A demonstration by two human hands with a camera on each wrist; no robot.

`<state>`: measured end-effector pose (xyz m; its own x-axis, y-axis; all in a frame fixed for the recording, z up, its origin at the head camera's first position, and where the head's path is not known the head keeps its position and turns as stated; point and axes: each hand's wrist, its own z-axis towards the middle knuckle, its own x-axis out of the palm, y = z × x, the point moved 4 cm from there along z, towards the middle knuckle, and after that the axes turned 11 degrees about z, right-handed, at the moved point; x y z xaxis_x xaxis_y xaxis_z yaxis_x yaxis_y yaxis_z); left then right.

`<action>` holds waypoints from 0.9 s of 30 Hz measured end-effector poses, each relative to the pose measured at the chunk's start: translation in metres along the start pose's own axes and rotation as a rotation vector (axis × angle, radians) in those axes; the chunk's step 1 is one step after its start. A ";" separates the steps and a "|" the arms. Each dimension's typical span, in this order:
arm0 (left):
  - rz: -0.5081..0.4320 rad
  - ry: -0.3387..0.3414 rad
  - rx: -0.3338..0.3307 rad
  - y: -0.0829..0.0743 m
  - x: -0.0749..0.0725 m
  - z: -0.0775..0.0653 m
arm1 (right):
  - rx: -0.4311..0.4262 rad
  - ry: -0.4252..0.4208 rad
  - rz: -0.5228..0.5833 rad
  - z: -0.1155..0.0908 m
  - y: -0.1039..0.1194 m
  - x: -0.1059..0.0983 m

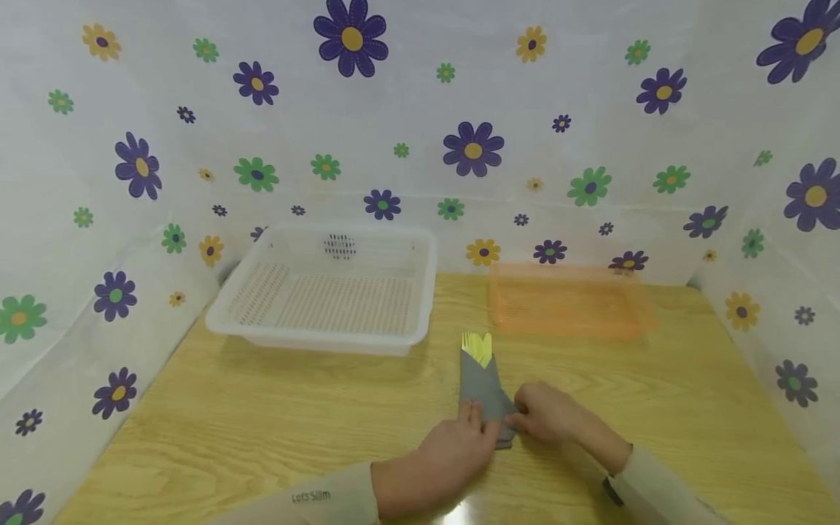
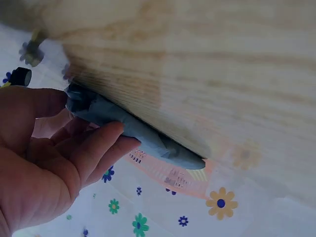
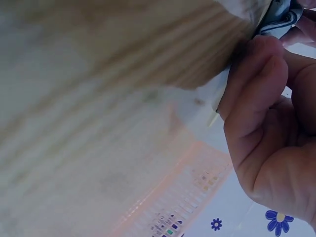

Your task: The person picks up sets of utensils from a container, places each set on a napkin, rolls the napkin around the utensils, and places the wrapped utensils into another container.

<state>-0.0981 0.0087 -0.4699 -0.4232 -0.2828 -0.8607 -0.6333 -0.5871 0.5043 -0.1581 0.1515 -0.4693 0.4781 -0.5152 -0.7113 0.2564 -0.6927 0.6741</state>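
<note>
A grey cloth napkin (image 1: 481,384) lies wrapped around yellow cutlery (image 1: 477,348) in the middle of the table. A fork's tines and other yellow tips stick out of its far end. My left hand (image 1: 454,453) presses the near half of the napkin with extended fingers, its thumb at the near end in the left wrist view. On the other side, my right hand (image 1: 546,413) pinches the napkin's right edge between curled fingers and thumb. Layered folds of the napkin (image 3: 284,17) show beside those fingertips in the right wrist view. The cutlery's lower parts are hidden inside the cloth.
At the back left of the wooden table (image 1: 315,408) stands a white perforated basket (image 1: 420,339). A shallow orange basket (image 1: 571,329) is at the back right. Flower-printed white sheeting (image 1: 407,109) encloses the table at the back and both sides.
</note>
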 end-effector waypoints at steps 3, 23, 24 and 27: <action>-0.134 0.022 -0.022 0.010 0.001 0.003 | 0.032 -0.005 -0.079 0.002 0.002 -0.002; -0.641 0.143 -0.343 0.050 0.032 0.018 | -0.250 0.166 -0.007 0.007 0.023 0.015; -0.691 0.128 -0.343 0.052 0.033 0.019 | -0.229 0.180 0.011 0.008 0.023 0.015; -0.879 0.104 -0.370 0.055 0.037 0.022 | -0.184 0.241 0.079 0.011 0.022 0.010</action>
<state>-0.1633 -0.0171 -0.4723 0.1765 0.3170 -0.9319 -0.4445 -0.8190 -0.3628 -0.1564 0.1256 -0.4637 0.6822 -0.4143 -0.6024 0.3479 -0.5408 0.7659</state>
